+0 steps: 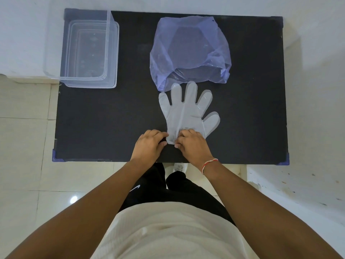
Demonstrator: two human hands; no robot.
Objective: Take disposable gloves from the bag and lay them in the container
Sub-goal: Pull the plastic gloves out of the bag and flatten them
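Note:
A clear disposable glove (188,111) lies flat on the black table, fingers pointing away from me toward the bag. My left hand (150,144) pinches the left corner of its cuff, and my right hand (192,144) presses on and grips the cuff's right part. The translucent blue-violet plastic bag (190,51) sits just beyond the glove's fingertips, its mouth facing me. A clear rectangular plastic container (112,53) stands at the table's far left corner with nothing visible inside.
The black table (112,118) has blue tape on its near corners. A white wall runs along the far side, and pale floor tiles surround the table. My legs stand at the near edge.

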